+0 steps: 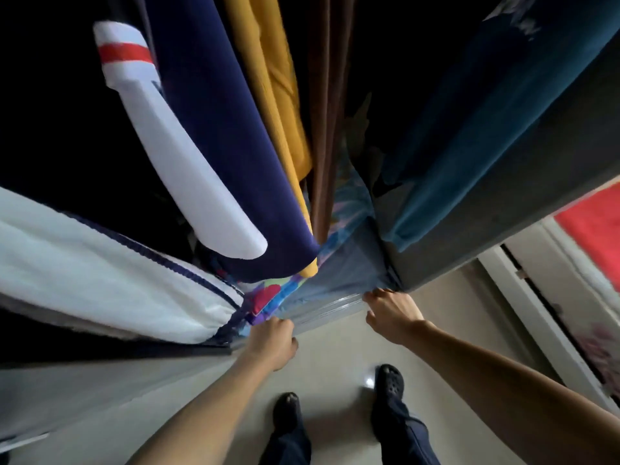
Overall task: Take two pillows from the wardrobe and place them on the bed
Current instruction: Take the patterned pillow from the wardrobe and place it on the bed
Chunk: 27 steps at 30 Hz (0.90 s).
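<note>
Both hands reach to the frame's centre, at the wardrobe's (469, 250) bottom edge. Left hand (273, 342) is fisted on the corner of a colourful patterned pillow (268, 295); right hand (391, 312) pinches bluish fabric (349, 273) beside it, fingers curled. Hanging clothes (228, 146) fill the upper frame. Black shoes (389, 382) stand on the floor (335, 350), lower centre.

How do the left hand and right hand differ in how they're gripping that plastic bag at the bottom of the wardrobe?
The left hand is a closed fist on the plastic bag's near edge by the colourful print; the right hand is flatter, fingers hooked over the edge farther right, by the wardrobe's grey side. The left hand sits nearer the camera than the right hand. Both grip the same edge.
</note>
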Motion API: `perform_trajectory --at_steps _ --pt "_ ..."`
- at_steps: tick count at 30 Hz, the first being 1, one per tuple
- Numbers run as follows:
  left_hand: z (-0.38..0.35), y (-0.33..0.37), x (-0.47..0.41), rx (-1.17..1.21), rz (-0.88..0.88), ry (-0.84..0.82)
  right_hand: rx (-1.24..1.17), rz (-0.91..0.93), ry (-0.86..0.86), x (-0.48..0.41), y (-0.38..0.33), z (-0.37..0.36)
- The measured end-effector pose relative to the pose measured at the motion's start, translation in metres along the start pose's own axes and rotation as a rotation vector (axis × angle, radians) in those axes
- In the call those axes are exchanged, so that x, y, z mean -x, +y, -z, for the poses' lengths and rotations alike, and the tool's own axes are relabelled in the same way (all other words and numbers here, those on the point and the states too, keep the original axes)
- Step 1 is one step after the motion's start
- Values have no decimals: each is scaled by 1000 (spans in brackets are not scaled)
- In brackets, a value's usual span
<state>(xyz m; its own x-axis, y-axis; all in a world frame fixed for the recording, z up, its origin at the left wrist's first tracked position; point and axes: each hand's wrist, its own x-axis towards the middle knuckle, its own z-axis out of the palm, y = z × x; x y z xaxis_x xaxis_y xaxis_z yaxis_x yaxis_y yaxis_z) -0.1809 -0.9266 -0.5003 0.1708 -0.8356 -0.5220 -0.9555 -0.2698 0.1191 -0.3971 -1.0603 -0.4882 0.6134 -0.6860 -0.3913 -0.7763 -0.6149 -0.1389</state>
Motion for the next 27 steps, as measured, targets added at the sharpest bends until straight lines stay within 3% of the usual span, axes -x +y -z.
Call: perform_trajectory --at_steps 8,13,20,24,27 --pt "-100 17 -129 169 244 48 100 150 -54 -138 67 -96" --pt "-179 -9 -232 105 316 118 183 151 -5 -247 95 -186" --pt "-257 -57 -359 45 365 369 87 125 174 -379 118 -303" --pt "-281 -71 -417 -82 415 492 120 167 385 -435 120 -319" --pt "-293 -79 -448 -101 458 475 125 180 460 -464 123 -323"
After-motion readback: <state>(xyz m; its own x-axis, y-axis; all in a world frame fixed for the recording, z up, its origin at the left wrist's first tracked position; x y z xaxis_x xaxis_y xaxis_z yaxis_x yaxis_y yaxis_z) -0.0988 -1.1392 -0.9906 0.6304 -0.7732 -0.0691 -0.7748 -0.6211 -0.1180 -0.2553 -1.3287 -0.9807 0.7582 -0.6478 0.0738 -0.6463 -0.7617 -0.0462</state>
